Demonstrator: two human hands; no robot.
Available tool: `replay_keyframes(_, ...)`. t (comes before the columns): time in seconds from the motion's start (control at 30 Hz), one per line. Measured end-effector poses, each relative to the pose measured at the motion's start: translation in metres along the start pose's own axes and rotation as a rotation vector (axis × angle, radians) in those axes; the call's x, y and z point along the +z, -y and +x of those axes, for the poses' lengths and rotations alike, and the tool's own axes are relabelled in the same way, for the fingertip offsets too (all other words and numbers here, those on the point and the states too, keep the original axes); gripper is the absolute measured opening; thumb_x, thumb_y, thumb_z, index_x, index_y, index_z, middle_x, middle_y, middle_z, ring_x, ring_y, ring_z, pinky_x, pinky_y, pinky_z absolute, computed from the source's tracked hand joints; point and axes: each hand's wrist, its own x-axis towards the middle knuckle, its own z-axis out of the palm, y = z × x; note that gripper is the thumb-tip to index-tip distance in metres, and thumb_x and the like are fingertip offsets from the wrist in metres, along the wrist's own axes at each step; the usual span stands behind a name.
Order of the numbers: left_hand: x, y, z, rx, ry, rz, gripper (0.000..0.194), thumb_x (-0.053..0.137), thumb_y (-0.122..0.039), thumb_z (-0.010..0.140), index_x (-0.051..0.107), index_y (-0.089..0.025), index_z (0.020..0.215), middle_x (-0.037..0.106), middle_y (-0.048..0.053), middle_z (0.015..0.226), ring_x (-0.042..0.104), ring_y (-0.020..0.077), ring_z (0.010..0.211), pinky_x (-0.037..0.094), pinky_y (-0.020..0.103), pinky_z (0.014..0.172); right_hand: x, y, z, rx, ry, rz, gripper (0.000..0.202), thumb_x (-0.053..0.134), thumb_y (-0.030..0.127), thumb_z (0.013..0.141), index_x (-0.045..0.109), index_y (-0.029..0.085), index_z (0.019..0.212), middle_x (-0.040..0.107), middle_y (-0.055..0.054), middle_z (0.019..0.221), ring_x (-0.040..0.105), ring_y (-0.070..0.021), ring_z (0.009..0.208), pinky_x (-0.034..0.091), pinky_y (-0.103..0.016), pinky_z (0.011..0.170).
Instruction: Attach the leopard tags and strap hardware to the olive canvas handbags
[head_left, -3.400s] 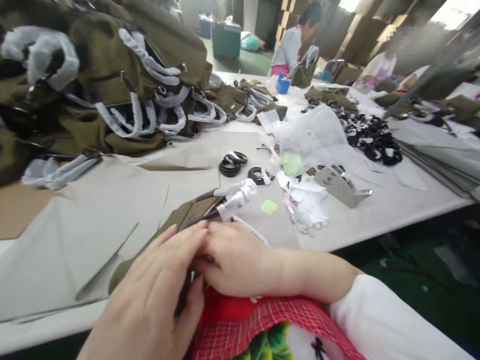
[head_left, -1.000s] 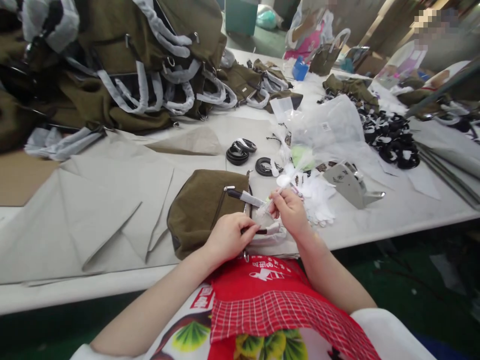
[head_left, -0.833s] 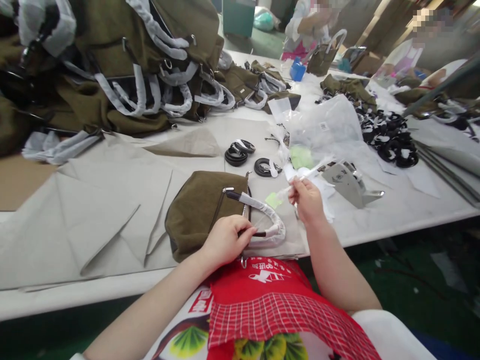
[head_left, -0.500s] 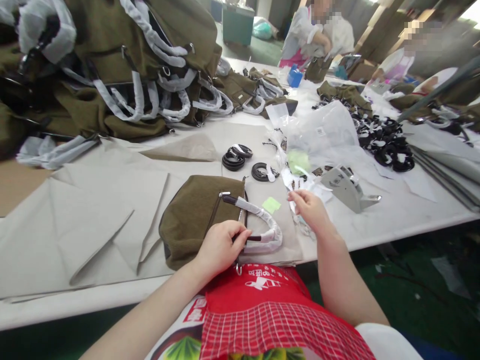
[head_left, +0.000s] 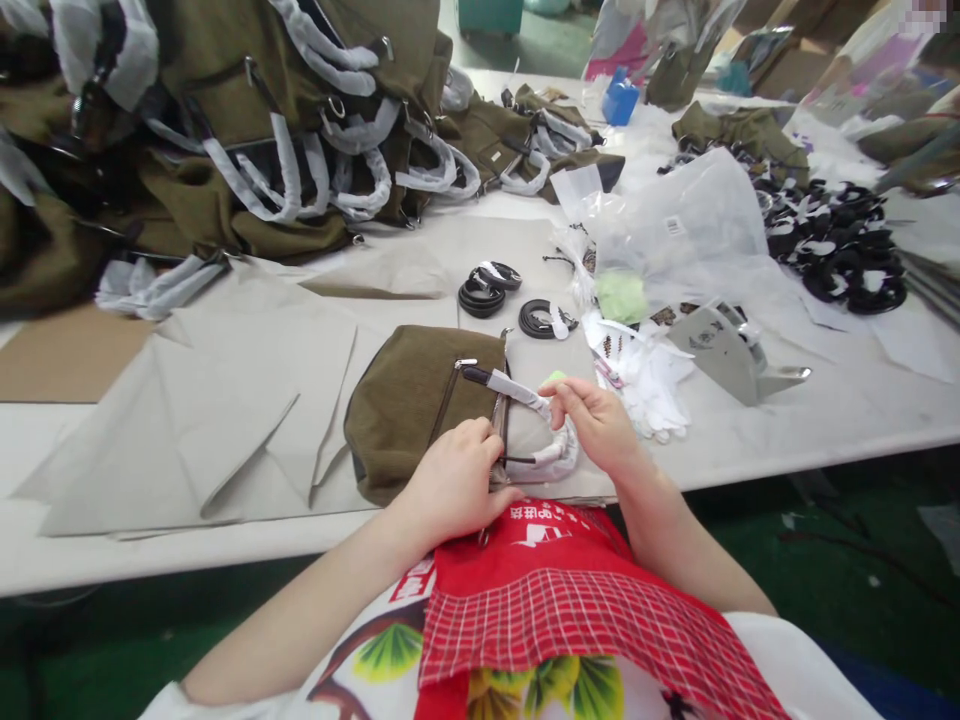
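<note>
An olive bag (head_left: 420,400) lies on its side at the table's front edge, its top toward the right. My left hand (head_left: 457,475) is on the bag's top edge near the zipper, fingers bent over it; what they grip is hidden. The bag's handle (head_left: 564,455), wrapped in white film, loops out to the right. My right hand (head_left: 592,420) hovers at the handle's outer curve with thumb and fingers pinched together; anything between them is too small to tell. Just behind it lies a green slip (head_left: 553,379), partly covered.
Wrapped-handle olive bags (head_left: 225,130) are piled at the back left. Behind the bag lie coiled black straps (head_left: 487,290). White tags (head_left: 656,385), a tape dispenser (head_left: 724,350) and a clear plastic bag (head_left: 675,220) stand to the right. People work at the far side.
My right hand has moved left from beside the white tags to the bag's handle. My left hand has shifted slightly on the bag's top edge. The view has tilted downward.
</note>
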Motion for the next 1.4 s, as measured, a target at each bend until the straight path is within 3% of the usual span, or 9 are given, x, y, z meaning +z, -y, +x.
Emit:
replay_keyframes(0.1,0.000,-0.009,-0.001,0.024,0.062,0.206,0.027,0.071,-0.040,0.074,0.067,-0.013,0.082,0.063,0.011,0.089,0.060,0.0286,0.088,0.048,0.040,0.078,-0.008,-0.003,-0.005,0.033,0.013,0.089,0.033,0.050,0.043,0.094,0.069,0.017,0.095,0.065,-0.002,0.076,0.060,-0.0122,0.068,0.049,-0.025,0.066)
replay_keyframes(0.23,0.006,-0.018,0.003,0.131,0.150,0.316,0.014,0.056,-0.017,0.084,0.068,-0.012,0.082,0.065,0.011,0.084,0.063,0.0273,0.083,0.047,0.040,0.073,-0.012,-0.004,-0.008,0.042,-0.003,0.024,0.032,0.050,0.041,0.094,0.070,0.018,0.101,0.061,0.000,0.076,0.044,-0.0073,0.051,0.038,-0.022,0.049)
replay_keyframes(0.37,0.004,-0.017,0.002,0.196,0.141,0.300,0.017,0.052,-0.009,0.084,0.068,-0.011,0.078,0.066,0.012,0.079,0.064,0.0258,0.078,0.047,0.038,0.069,-0.011,-0.001,-0.013,0.030,0.005,-0.040,0.034,0.047,0.041,0.096,0.070,0.018,0.106,0.059,0.001,0.070,0.048,-0.0096,0.055,0.038,-0.023,0.053)
replay_keyframes(0.43,-0.006,-0.013,-0.001,0.189,0.020,0.129,0.018,0.053,-0.013,0.087,0.069,-0.012,0.080,0.067,0.011,0.079,0.064,0.0232,0.078,0.048,0.035,0.070,-0.008,0.007,-0.017,0.008,0.028,-0.049,0.035,0.045,0.040,0.097,0.067,0.018,0.112,0.058,0.001,0.065,0.052,-0.0113,0.058,0.041,-0.024,0.058)
replay_keyframes(0.53,-0.023,-0.008,-0.009,0.030,-0.233,-0.387,0.019,0.057,-0.026,0.090,0.071,-0.016,0.083,0.070,0.006,0.082,0.065,0.0178,0.077,0.050,0.029,0.072,-0.002,0.028,-0.024,-0.069,0.014,-0.119,0.034,0.043,0.035,0.098,0.059,0.018,0.122,0.059,0.003,0.063,0.056,-0.0125,0.059,0.044,-0.025,0.064)
replay_keyframes(0.63,-0.026,-0.004,-0.014,-0.248,-0.336,-0.920,0.024,0.063,-0.038,0.085,0.069,-0.015,0.081,0.072,0.005,0.078,0.068,0.0178,0.072,0.052,0.026,0.066,0.004,0.053,-0.027,-0.152,-0.009,-0.264,0.026,0.041,0.033,0.098,0.061,0.019,0.109,0.060,0.001,0.065,0.057,-0.0134,0.060,0.043,-0.026,0.064)
replay_keyframes(0.7,-0.017,-0.002,-0.015,-0.367,-0.350,-1.099,0.027,0.066,-0.040,0.082,0.069,-0.013,0.079,0.072,0.006,0.075,0.068,0.0187,0.070,0.052,0.026,0.063,0.009,0.065,-0.027,-0.189,0.055,-0.397,0.026,0.042,0.034,0.097,0.064,0.020,0.093,0.062,-0.001,0.067,0.057,-0.0143,0.061,0.041,-0.026,0.062)
replay_keyframes(0.9,0.007,0.007,-0.018,-0.345,-0.294,-1.056,0.030,0.065,-0.039,0.081,0.071,-0.012,0.071,0.064,0.003,0.061,0.057,0.0139,0.057,0.047,0.024,0.058,0.020,0.072,-0.026,-0.215,0.344,-0.453,0.030,0.045,0.019,0.088,0.057,0.019,0.061,0.056,0.000,0.057,0.050,-0.0123,0.055,0.034,-0.025,0.056)
replay_keyframes(1.4,0.011,0.018,-0.017,-0.381,-0.155,-1.259,0.036,0.065,-0.045,0.080,0.072,-0.011,0.073,0.063,0.002,0.060,0.054,0.0132,0.057,0.043,0.023,0.058,0.030,0.045,-0.022,0.040,0.454,-0.197,0.025,0.045,0.012,0.077,0.057,0.016,0.056,0.054,0.003,0.052,0.048,-0.0088,0.050,0.036,-0.020,0.054)
